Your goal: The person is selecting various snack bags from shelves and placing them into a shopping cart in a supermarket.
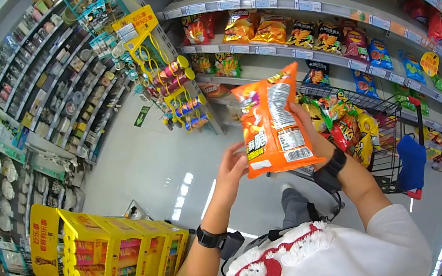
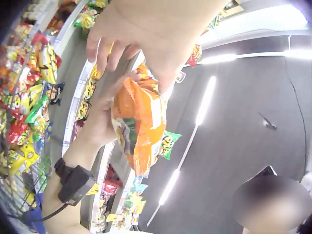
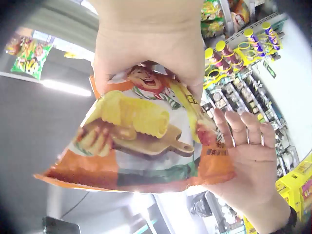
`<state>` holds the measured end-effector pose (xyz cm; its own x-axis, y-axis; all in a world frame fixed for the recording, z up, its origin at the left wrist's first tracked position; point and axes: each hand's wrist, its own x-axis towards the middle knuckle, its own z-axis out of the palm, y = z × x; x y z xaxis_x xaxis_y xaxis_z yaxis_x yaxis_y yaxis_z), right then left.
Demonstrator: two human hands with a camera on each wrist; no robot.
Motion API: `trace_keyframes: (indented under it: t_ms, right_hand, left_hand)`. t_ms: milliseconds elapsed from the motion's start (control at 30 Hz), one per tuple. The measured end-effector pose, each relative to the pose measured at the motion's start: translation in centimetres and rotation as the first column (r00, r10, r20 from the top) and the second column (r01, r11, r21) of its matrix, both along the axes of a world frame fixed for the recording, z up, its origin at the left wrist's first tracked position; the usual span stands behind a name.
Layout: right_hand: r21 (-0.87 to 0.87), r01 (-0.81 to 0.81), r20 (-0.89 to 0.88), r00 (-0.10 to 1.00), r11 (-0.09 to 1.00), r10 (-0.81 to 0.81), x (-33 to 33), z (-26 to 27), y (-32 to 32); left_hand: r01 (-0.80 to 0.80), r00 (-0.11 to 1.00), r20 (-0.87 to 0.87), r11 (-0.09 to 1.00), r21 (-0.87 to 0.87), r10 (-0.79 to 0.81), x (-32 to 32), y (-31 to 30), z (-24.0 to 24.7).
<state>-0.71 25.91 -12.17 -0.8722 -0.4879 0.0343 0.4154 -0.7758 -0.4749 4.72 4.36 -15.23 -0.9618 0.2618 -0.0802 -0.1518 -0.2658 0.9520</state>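
Observation:
An orange snack bag (image 1: pixel 274 122) is held up in front of the body, its back panel with a barcode facing the head camera. The right hand (image 1: pixel 307 125) grips it along its right side; in the right wrist view that hand (image 3: pixel 148 53) pinches the bag (image 3: pixel 141 131) from above. At the bag's lower left edge is the left hand (image 1: pixel 232 168), its fingers relaxed, touching or very near the bag. The right wrist view shows the left palm (image 3: pixel 248 161) spread beside the bag, fingers extended. In the left wrist view the left hand (image 2: pixel 146 39) lies close to the bag (image 2: pixel 141 122).
A wire cart (image 1: pixel 386 138) holding several snack bags stands at the right, by shelves (image 1: pixel 301 56) of chips. A yellow display (image 1: pixel 135 253) of canisters is at the lower left. Hanging canisters (image 1: pixel 178 80) line the shelf end, with grey floor (image 1: pixel 158 149) beside it.

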Motion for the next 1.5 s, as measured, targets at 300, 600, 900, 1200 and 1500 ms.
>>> trace_keyframes:
  t_ms: [300,600,900,1200,1500]
  right_hand:
    - [0.213,-0.083,-0.171,0.978,0.973,0.121,-2.3,0.9,-7.0]
    - [0.412,0.297,-0.631,0.775,0.862,0.034,-7.9,1.2,-7.4]
    - [0.501,0.362,-0.619,0.785,0.786,0.033,-10.6,1.8,-7.1]
    - [0.504,0.430,-0.530,0.839,0.749,-0.125,-12.3,1.9,-8.3]
    - [0.470,0.435,-0.446,0.868,0.768,-0.219,-13.3,2.4,-7.9]
  left_hand:
    - [0.153,0.988,-0.027,0.943,0.296,-0.152,0.2,-4.0,1.0]
    - [-0.072,0.983,-0.176,0.996,-0.053,0.061,-6.8,-5.7,3.0]
    - [-0.037,0.937,-0.343,0.958,-0.284,-0.065,-11.6,-6.8,3.7]
    - [-0.008,0.946,-0.324,0.999,0.039,0.021,-15.6,-6.2,4.1]
    - [-0.037,0.984,-0.174,0.999,-0.033,0.031,-18.5,-5.0,5.5]
